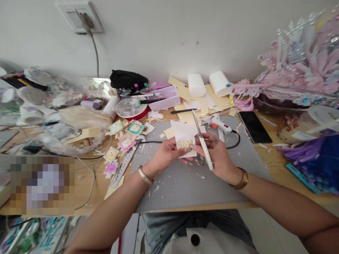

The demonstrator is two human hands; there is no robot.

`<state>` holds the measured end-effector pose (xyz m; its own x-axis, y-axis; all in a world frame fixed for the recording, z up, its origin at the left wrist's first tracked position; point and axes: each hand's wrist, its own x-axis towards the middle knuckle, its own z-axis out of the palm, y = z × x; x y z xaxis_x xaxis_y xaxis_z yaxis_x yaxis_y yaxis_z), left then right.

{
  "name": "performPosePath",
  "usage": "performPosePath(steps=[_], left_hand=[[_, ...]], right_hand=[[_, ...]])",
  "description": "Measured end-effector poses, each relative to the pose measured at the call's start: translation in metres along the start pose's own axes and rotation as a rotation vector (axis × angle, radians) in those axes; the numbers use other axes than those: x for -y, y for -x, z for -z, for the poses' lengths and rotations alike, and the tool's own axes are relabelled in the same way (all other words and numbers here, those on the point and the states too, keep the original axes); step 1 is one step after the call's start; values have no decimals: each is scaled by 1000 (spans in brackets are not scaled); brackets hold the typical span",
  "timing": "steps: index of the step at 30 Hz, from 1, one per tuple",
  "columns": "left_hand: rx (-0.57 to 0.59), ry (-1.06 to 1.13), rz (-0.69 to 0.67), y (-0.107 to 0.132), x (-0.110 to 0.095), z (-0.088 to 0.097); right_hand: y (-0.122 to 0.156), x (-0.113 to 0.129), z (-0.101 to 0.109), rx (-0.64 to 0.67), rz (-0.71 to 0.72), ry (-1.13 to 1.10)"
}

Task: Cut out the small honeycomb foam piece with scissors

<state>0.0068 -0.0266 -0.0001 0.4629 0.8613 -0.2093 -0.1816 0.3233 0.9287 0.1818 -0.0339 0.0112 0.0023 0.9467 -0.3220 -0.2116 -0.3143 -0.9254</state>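
A small sheet of white paper point(182, 131) with rows of pale yellow rounded shapes point(184, 144) near its lower edge is held above the grey cutting mat point(161, 190). My left hand point(167, 152) grips its left side, thumb in front and fingers behind. On the other side, my right hand point(215, 153) touches the lower right corner with its fingertips. That same hand also holds white-handled scissors point(204, 148), seen edge-on, their blades pointing up and away. Paper scraps lie on the mat around both hands.
Left of the mat lie a ruler point(124, 167) and several small paper faces point(126, 143). Beyond it are a glue gun point(221, 125) with a black cord, a pen point(182, 111) and a red-rimmed bowl point(132, 114). A phone point(255, 127) and a cup point(309, 123) stand right.
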Motion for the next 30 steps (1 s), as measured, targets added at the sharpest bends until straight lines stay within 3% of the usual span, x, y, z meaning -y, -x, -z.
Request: performPosePath(steps=[13, 21, 26, 30], left_hand=[[-116, 94, -56, 0, 6, -17], [-248, -105, -110, 1, 9, -16], [-241, -84, -137, 1, -1, -9], [-234, -18, -89, -1, -9, 5]], right_hand=[[-5, 0, 1, -45, 32, -5], [-5, -1, 0, -14, 43, 16], [-8, 15, 9, 125, 15, 96], [-12, 36, 37, 354, -65, 216]])
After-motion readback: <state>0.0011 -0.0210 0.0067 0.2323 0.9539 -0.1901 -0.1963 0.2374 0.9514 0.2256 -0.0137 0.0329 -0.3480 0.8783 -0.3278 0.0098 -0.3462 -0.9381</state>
